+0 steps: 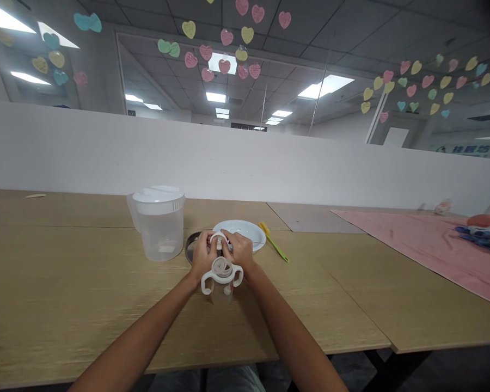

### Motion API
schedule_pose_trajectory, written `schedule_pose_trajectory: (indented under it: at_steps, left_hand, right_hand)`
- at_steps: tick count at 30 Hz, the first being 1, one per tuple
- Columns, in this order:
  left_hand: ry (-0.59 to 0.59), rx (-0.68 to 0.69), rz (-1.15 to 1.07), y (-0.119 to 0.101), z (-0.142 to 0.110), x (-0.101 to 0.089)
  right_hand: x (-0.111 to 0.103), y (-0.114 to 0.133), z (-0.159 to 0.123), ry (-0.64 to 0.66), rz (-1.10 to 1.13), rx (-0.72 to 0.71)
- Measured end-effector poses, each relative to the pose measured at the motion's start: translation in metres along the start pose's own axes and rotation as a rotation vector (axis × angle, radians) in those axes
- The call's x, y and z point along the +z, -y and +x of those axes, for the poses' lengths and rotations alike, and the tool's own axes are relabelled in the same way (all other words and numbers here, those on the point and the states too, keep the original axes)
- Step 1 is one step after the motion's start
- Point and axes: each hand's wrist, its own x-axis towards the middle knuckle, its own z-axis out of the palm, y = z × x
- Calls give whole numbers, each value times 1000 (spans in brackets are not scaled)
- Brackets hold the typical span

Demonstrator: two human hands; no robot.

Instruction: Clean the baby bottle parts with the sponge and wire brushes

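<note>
Left hand (203, 256), right hand (240, 250): fingers of both gripping white ring (219, 236). Two-handled bottle (222, 279) on worktop (85, 283), nearer wearer. Jug (162, 231) left; plate (249, 230) behind.

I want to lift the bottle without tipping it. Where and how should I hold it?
Probably by the two white handles, coming from left and right together: they curve outward on opposite sides of the bottle, which stands upright on the table.

Hands (203, 255) (242, 250) hide part of the metal dish (189, 249) and white plate (247, 231); the right edge cuts the pink cloth (412, 239).
</note>
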Motion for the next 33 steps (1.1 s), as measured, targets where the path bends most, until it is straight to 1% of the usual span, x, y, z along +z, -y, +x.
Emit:
schedule_pose_trajectory:
  at_steps: [4, 7, 9, 11, 15, 17, 20, 22, 25, 29, 33]
  left_hand:
    - [-18, 9, 66, 1, 3, -1]
    - [-36, 6, 73, 2, 4, 0]
    - [-21, -6, 25, 2, 3, -1]
    - [18, -20, -59, 1, 2, -1]
    - [77, -39, -215, 2, 2, 1]
    - [82, -60, -268, 5, 2, 3]
    - [50, -89, -298, 9, 3, 5]
    - [21, -79, -288, 12, 4, 5]
    - [3, -50, -252, 15, 6, 4]
    - [-11, -31, -189, 19, 8, 4]
    - [-37, -4, -123, 18, 7, 3]
  right_hand:
    - [0, 4, 1, -1, 7, -30]
    - [0, 5, 1, 1, 30, -6]
    - [1, 5, 1, -5, 68, 44]
    - [1, 4, 2, -16, 126, 109]
    - [4, 2, 4, -33, 288, 247]
    - [6, 1, 5, -29, 385, 314]
    - [7, 0, 7, 2, 536, 374]
    - [7, 0, 9, 25, 611, 370]
    - [5, -1, 10, 50, 654, 331]
    - [4, 0, 12, 81, 617, 288]
    - [4, 5, 13, 75, 543, 279]
